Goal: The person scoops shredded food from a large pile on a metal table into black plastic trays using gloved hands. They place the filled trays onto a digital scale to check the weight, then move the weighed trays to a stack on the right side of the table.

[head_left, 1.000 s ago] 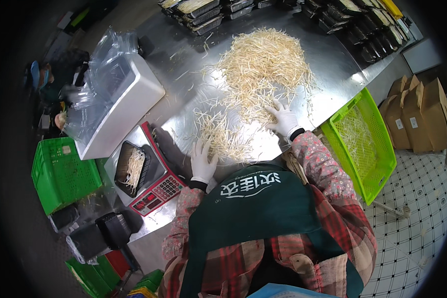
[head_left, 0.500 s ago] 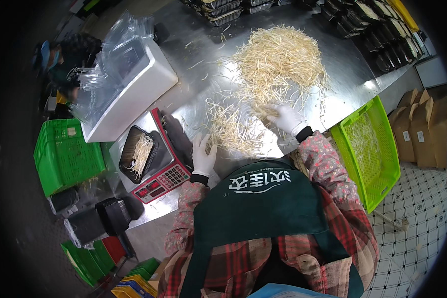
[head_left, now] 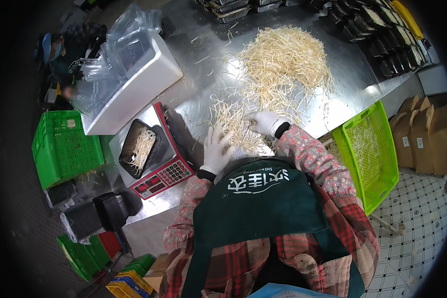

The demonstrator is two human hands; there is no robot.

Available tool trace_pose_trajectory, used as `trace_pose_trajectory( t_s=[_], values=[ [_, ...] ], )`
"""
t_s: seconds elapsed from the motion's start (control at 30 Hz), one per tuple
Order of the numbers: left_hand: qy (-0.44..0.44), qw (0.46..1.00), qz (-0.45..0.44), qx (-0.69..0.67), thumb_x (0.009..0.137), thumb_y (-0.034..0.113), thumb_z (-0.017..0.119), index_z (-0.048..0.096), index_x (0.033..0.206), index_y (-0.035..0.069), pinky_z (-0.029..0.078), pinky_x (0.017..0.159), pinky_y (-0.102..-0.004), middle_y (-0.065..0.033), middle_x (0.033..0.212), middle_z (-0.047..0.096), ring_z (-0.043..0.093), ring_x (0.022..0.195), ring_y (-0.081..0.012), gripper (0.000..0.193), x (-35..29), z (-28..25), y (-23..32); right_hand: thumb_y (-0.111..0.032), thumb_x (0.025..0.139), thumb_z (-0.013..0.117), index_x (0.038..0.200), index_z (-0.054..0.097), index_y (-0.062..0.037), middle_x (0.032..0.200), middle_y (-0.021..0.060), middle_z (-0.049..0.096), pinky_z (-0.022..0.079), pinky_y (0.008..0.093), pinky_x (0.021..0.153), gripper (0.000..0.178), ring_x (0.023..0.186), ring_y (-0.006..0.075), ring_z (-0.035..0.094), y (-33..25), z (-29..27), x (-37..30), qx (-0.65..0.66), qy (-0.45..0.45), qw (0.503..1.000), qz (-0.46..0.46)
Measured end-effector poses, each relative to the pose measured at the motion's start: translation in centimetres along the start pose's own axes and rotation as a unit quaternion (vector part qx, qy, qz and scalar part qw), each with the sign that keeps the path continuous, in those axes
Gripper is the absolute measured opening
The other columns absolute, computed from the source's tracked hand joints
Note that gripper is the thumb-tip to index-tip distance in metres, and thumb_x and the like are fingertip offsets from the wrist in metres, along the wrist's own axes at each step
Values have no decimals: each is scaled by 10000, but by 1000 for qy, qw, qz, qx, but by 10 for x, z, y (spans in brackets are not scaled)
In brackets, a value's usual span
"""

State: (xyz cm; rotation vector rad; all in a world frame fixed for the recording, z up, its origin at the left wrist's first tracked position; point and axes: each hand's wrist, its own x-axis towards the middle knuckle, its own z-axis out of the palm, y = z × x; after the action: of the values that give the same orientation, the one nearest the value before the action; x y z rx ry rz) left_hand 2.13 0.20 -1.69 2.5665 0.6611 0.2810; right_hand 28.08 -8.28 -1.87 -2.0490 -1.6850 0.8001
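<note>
A small heap of bean sprouts (head_left: 236, 116) lies near the table's front edge, between my two white-gloved hands. At its left side my left hand (head_left: 216, 149) is open, fingers spread and touching the sprouts. My right hand (head_left: 264, 122) is closed in a pinch over the heap's right side, its fingertips on sprouts. Just beyond spreads a much larger pile of bean sprouts (head_left: 285, 59). To my left, a black plastic tray (head_left: 151, 158) with some sprouts in it rests on a red-and-silver digital scale (head_left: 176, 172).
Clear plastic lids (head_left: 126, 44) fill a white foam box (head_left: 146, 77) behind the scale. Stacks of filled black trays (head_left: 390, 39) stand at the far right. A lime-green crate (head_left: 390, 174) with sprouts is on my right, beside brown paper bags (head_left: 422, 139). Empty black trays (head_left: 109, 213) sit at lower left.
My right hand has moved left from between the piles onto the small heap. My left hand has shifted right, against the heap's edge. The tray stays on the scale.
</note>
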Motion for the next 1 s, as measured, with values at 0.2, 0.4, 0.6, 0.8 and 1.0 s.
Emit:
trace_pose_trajectory(
  t_s=[0.2, 0.4, 0.6, 0.8, 1.0],
  values=[
    [-36, 985, -109, 131, 872, 383, 624, 456, 1445, 240, 222, 1112, -633, -149, 1559, 287, 197, 1446, -428, 614, 14, 11, -16, -327, 840, 662, 1437, 459, -212, 1036, 209, 692, 525, 453, 851, 641, 951, 367, 669, 14, -25, -21, -18, -12, 988, 155],
    [37, 985, -164, 49, 862, 320, 654, 495, 1402, 166, 254, 1116, -585, -163, 1550, 300, 244, 1424, -440, 584, -2, 11, -30, -327, 892, 620, 1354, 562, -238, 960, 170, 707, 541, 423, 788, 474, 869, 326, 685, -3, -23, -25, 14, 45, 987, 153],
    [81, 993, -91, 9, 834, 254, 683, 578, 1302, 115, 302, 1109, -535, -179, 1499, 376, 321, 1377, -452, 500, -2, 8, -15, -218, 878, 600, 1129, 696, -200, 795, 130, 683, 525, 456, 674, 269, 777, 335, 676, -31, 45, 24, -36, 90, 992, -85],
    [131, 985, -102, -42, 820, 179, 699, 622, 1221, 76, 361, 1086, -489, -209, 1440, 436, 400, 1321, -441, 421, -13, -3, -25, -301, 904, 580, 937, 689, -147, 830, 113, 691, 529, 451, 705, 192, 790, 339, 667, -26, 15, 19, 8, 110, 992, -56],
    [133, 984, -107, -49, 817, 151, 697, 623, 1222, 72, 356, 1092, -488, -215, 1434, 437, 396, 1326, -434, 420, -20, -15, -30, -109, 850, 709, 859, 682, -25, 720, 41, 658, 500, 293, 671, 88, 674, 140, 612, 38, -77, -95, 268, -40, 962, 27]
  ],
)
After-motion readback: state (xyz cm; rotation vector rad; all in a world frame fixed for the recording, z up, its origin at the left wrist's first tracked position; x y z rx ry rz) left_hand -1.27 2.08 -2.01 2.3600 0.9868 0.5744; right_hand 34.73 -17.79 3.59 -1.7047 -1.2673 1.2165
